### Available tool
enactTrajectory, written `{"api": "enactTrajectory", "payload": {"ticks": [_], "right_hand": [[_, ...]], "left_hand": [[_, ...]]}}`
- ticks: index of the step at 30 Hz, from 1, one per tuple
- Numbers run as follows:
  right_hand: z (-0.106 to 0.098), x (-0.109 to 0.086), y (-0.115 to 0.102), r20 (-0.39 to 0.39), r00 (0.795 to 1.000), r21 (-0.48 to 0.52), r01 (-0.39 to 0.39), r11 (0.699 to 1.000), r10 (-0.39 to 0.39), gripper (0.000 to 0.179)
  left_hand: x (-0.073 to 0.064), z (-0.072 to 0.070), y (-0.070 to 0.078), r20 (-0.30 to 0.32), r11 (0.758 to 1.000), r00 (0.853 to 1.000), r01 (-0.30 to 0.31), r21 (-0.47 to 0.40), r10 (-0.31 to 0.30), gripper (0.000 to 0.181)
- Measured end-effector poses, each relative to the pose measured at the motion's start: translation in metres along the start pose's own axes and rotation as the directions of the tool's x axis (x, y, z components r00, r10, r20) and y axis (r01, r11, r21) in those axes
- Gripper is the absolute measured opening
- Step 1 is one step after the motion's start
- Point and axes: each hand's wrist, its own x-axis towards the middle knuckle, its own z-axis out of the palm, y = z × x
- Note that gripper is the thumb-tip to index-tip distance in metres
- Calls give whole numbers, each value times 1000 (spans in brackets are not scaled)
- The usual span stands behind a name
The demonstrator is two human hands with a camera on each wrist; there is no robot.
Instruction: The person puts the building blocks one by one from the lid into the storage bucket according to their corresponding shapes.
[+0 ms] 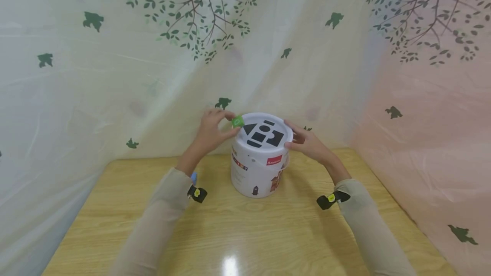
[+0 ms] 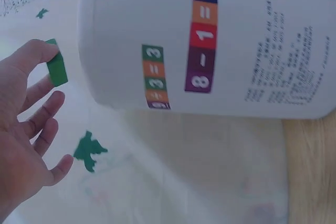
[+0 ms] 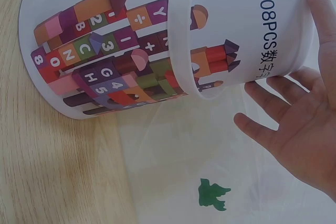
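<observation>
A white bucket [image 1: 245, 169] stands upright on the table, its lid [image 1: 251, 116] cut with several dark shaped holes, among them a triangle, a circle and squares. My left hand [image 1: 211, 129] pinches a small green block [image 1: 238, 121] between thumb and forefinger at the left edge of the lid. In the left wrist view the other fingers of that hand are spread apart from the block [image 2: 56, 66]. On the opposite side, my right hand [image 1: 308, 142] rests its fairly straight fingers and thumb against the lid's right rim.
A blue piece [image 1: 194, 178] lies on the wooden table [image 1: 261, 233], partly hidden behind the left forearm. The bucket has a thin handle [image 1: 284, 166] hanging at its front. A printed curtain [image 1: 172, 80] hangs close behind the table, and another side of it is at the right.
</observation>
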Motion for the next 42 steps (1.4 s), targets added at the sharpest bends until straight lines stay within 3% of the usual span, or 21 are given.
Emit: {"api": "enactTrajectory", "payload": {"ticks": [8,15,23,29,42], "right_hand": [[0,-1,-2,1,1000,4,-3,1000,3,86],[-1,-1,-3,10,1000,12,-2,1000,2,85],[-1,0,-3,2,1000,11,-4,1000,4,84],[0,-2,-3,1,1000,15,-8,1000,8,85],[1,-2,-4,-3,1000,9,-8,1000,8,85]], "left_hand": [[15,10,24,168,993,986,-1,115,-18,43],[16,19,26,237,988,969,27,150,-63,43],[16,26,31,273,974,961,-18,226,-46,43],[15,30,31,298,969,952,-13,247,-63,44],[11,34,32,271,970,959,10,244,-78,43]]}}
